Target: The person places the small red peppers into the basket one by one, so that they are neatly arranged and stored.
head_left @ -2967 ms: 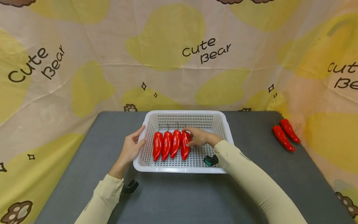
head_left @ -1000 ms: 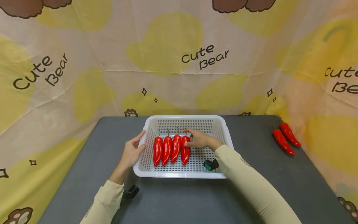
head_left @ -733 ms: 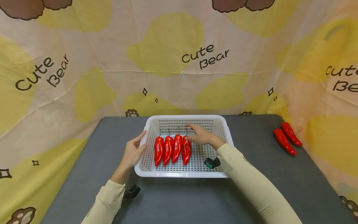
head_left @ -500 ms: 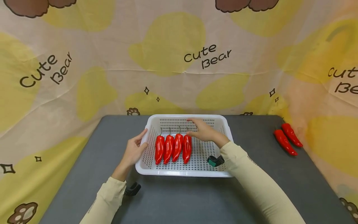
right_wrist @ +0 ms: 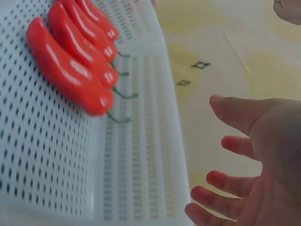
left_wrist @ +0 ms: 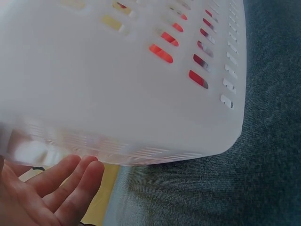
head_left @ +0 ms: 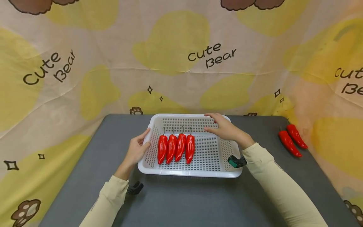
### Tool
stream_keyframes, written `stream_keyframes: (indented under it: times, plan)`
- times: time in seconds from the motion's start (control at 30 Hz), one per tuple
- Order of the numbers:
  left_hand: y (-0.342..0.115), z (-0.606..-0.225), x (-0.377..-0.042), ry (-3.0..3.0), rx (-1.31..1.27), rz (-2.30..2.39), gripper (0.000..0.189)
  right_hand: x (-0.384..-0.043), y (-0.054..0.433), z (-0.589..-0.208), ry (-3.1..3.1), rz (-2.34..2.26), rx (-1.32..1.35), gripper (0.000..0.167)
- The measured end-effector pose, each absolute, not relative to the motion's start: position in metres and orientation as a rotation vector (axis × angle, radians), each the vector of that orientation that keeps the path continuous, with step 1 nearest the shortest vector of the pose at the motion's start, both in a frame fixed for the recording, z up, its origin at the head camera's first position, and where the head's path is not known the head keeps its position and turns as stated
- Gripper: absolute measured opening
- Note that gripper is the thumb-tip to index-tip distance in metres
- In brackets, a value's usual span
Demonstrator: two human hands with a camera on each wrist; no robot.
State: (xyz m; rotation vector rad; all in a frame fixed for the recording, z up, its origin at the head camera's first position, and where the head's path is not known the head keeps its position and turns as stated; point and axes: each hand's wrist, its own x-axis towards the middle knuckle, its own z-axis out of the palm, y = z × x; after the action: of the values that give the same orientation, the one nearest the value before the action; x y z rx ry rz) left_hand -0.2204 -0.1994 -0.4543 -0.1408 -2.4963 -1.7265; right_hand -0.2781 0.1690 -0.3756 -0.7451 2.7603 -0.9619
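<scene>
A white perforated plastic basket [head_left: 181, 172] stands on the grey table. Several glossy red chili peppers [head_left: 180, 147] lie side by side in its left half, green stems toward the back wall. My left hand [head_left: 135, 151] holds the basket's left rim between thumb and fingers; in the left wrist view its fingers [left_wrist: 70, 193] reach along the outer wall. My right hand [head_left: 227, 128] holds nothing, thumb and fingers spread, above the basket's back right corner. In the right wrist view this hand [right_wrist: 254, 183] shows beyond the rim, apart from the peppers.
Two more red chili peppers [head_left: 290, 143] lie side by side at the table's right edge. A patterned cloth [head_left: 167, 44] hangs behind the grey table [head_left: 181, 201]. Each wrist wears a dark band with a camera [head_left: 236, 161].
My right hand has let go of the rightmost pepper in the basket and moved back and right, its fingers spreading. The left hand has stayed at the rim.
</scene>
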Motion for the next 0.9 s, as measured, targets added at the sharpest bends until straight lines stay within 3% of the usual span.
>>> stream_keyframes:
  times: [0.9]
  plan:
    - [-0.198, -0.454, -0.222, -2.500, -0.131, -1.760, 0.059, -0.264, 0.265, -0.374, 2.906, -0.904, -0.610, 0.063]
